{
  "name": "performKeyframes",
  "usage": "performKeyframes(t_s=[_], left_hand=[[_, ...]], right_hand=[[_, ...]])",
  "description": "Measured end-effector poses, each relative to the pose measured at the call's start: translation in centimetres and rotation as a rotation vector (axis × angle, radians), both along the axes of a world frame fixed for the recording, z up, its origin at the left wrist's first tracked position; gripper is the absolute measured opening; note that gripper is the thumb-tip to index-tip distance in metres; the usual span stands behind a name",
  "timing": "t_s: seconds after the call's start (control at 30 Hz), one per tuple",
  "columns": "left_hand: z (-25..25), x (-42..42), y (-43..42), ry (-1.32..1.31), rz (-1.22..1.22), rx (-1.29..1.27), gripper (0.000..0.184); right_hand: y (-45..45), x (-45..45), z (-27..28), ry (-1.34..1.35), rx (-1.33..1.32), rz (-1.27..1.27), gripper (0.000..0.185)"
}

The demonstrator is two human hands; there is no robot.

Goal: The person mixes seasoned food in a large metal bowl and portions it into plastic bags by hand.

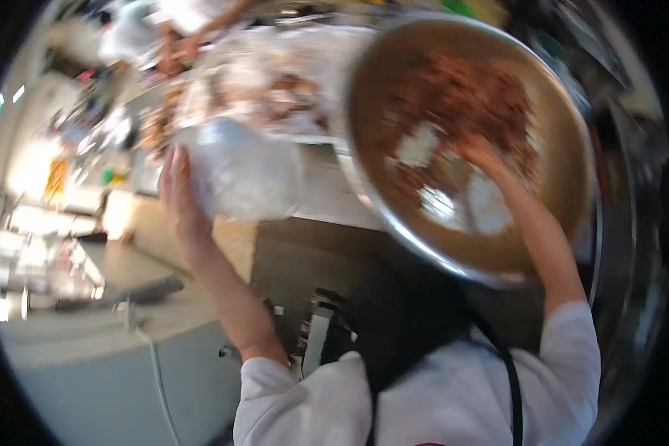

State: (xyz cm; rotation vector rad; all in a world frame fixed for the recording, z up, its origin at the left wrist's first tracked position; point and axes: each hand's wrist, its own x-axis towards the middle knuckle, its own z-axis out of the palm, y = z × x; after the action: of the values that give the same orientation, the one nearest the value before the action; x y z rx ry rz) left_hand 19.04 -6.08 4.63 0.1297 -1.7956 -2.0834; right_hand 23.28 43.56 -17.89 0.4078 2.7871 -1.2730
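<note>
My left hand (183, 197) holds a clear plastic bag (249, 175) upright at its left side, with the fingers pointing up along it. On the right, my right hand (477, 152) reaches into a large round metal bowl (424, 256). Its fingers touch a reddish-brown shredded food (468, 93), and they are blurred and partly hidden in it. White patches (418, 145) show beside the food in the bowl. Whether the bag holds anything cannot be made out.
Beyond the bag, a tray lined with clear plastic (256, 63) bears brown pieces. Another person's hands (178, 52) are at the top left. A grey surface (104, 379) with a pale cord lies at the lower left.
</note>
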Motion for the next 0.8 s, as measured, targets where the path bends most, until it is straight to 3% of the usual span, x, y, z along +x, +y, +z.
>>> performKeyframes(t_s=[0.03, 0.07, 0.1, 0.17, 0.2, 0.23, 0.3, 0.37, 0.4, 0.47, 0.57, 0.6, 0.63, 0.7, 0.73, 0.8], left_hand=[[-2.6, -0.1, 0.3, -0.076, -0.355, -0.035, 0.036], [-6.6, -0.6, 1.2, -0.195, -0.41, -0.088, 0.037], [-11.1, -1.6, 2.4, -0.278, -0.445, -0.159, 0.039], [-19.9, -3.2, 4.5, -0.203, -0.322, -0.568, 0.047], [-22.4, -3.5, 5.5, -0.303, -0.29, -0.65, 0.057], [-21.7, -3.3, 6.8, -0.369, -0.361, -0.817, 0.062], [-24.4, -4.8, 7.8, -0.384, -0.297, -0.833, 0.064], [-23.0, -5.5, 9.5, -0.425, -0.263, -0.829, 0.065], [-22.6, -5.5, 10.0, -0.447, -0.242, -0.826, 0.066], [-23.7, -5.8, 8.9, -0.229, -0.214, -0.977, 0.068], [-20.8, -2.0, 9.1, -0.039, -0.251, -0.976, 0.064], [-20.4, -0.1, 9.1, 0.069, -0.253, -1.038, 0.061], [-20.1, 1.6, 9.5, 0.18, -0.251, -1.094, 0.058], [-20.4, 5.1, 11.4, 0.196, -0.191, -1.228, 0.045], [-20.6, 6.2, 11.4, 0.201, -0.159, -1.297, 0.038], [-23.7, 5.4, 8.4, 0.099, -0.163, -1.192, 0.03]], right_hand=[[0.9, 0.8, 0.4, -0.068, 0.085, -0.049, 0.049], [1.5, 1.4, 0.5, -0.161, 0.164, -0.141, 0.046], [1.4, 1.6, 1.7, -0.196, 0.402, 0.03, 0.042], [1.7, 0.9, -0.4, -0.36, 0.387, 0.046, 0.04], [1.1, 1.6, -0.2, -0.256, 0.34, 0.089, 0.034], [0.4, 2.2, -0.2, -0.149, 0.295, 0.136, 0.029], [-1.2, 2.6, -1.2, -0.118, 0.37, 0.202, 0.028], [-3.4, 3.1, -2.5, -0.073, 0.39, 0.271, 0.035], [-4.5, 3.9, -3.4, -0.092, 0.52, 0.327, 0.038], [-5.0, 4.2, -4.3, -0.172, 0.668, 0.432, 0.05], [-3.0, 2.5, -3.0, -0.293, 0.363, 0.231, 0.049], [-2.4, 2.5, -4.3, -0.082, 0.379, 0.237, 0.049], [-2.4, 2.0, -4.1, -0.042, 0.34, 0.227, 0.049], [-3.2, 1.6, -3.5, 0.03, 0.26, 0.22, 0.049], [-4.2, 1.1, -1.9, -0.11, 0.202, 0.192, 0.045], [-6.8, 0.0, -3.0, -0.086, 0.165, 0.289, 0.047]])
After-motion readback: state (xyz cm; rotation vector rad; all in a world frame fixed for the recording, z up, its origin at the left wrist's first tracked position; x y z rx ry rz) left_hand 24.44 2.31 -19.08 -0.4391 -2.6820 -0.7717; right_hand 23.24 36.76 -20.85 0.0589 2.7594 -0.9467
